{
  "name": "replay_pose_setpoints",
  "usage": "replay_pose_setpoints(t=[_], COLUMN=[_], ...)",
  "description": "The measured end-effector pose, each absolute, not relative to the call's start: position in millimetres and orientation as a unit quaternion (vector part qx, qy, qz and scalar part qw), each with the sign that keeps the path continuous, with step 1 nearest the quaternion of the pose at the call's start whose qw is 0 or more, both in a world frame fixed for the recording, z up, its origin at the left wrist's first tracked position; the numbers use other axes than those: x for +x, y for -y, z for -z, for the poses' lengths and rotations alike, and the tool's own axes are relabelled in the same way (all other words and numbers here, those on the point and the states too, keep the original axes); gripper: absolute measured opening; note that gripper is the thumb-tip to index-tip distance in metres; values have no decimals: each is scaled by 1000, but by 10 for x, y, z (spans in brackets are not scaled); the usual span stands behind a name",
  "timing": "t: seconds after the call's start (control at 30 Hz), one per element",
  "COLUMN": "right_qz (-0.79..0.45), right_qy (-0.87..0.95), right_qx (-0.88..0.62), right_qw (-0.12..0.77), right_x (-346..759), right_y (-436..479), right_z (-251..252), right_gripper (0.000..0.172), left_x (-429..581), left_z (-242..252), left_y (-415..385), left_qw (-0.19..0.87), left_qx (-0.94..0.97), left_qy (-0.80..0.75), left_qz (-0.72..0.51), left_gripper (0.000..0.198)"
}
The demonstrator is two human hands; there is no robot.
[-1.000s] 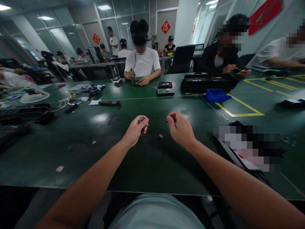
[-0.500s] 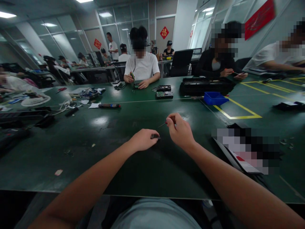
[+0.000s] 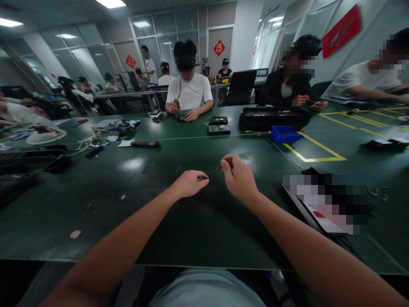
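Note:
Above the green tabletop (image 3: 179, 226), my left hand (image 3: 187, 184) is closed around a small dark object (image 3: 200, 178). Fingers cover most of that object, so its kind cannot be made out. To its right, my right hand (image 3: 239, 177) pinches a thin screwdriver (image 3: 215, 170) with a reddish handle, mostly hidden in the fingers. Its slim shaft points left and slightly down, with the tip close to the small object. Whether the tip touches it cannot be told.
A blue bin (image 3: 285, 134) stands beside a long black housing (image 3: 275, 120). Two hard drives (image 3: 219, 128) lie near a person (image 3: 188, 94) working opposite. At right is a partly blurred flat item (image 3: 315, 204). A pen-like tool (image 3: 145, 144) and cables (image 3: 84, 143) lie left.
My left hand has turned the small object, and its fingers now cover more of it. The screwdriver tip is closer to it. The view has shifted slightly.

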State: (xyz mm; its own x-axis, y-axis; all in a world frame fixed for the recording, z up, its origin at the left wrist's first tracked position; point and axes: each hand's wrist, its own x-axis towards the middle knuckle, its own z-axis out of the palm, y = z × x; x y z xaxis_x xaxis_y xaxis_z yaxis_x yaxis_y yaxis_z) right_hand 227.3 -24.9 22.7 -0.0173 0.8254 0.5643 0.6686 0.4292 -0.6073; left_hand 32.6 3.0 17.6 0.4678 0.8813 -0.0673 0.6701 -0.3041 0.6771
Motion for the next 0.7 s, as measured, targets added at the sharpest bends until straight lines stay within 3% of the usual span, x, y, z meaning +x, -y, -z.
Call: replay_pose_setpoints(t=[0.17, 0.3, 0.57, 0.7], right_qz=[-97, -102, -107, -105], right_qy=[712, 709, 711, 711], right_qx=[-528, -532, -528, -525], right_qw=[452, 451, 453, 456], right_x=[2272, 2278, 2287, 2297], right_y=[240, 231, 220, 213], right_z=[-233, -228, -214, -211], right_gripper=[17, 17, 18, 19], left_x=[-5, -390, -1337, -1820], left_z=[-283, -320, -453, -557], left_y=[-125, -204, -229, -119], left_qw=[516, 601, 512, 444], left_qx=[618, 450, 285, 249], left_qy=[-515, -513, -561, -591], left_qz=[-294, -417, -585, -626], left_gripper=[26, 18, 8, 16])
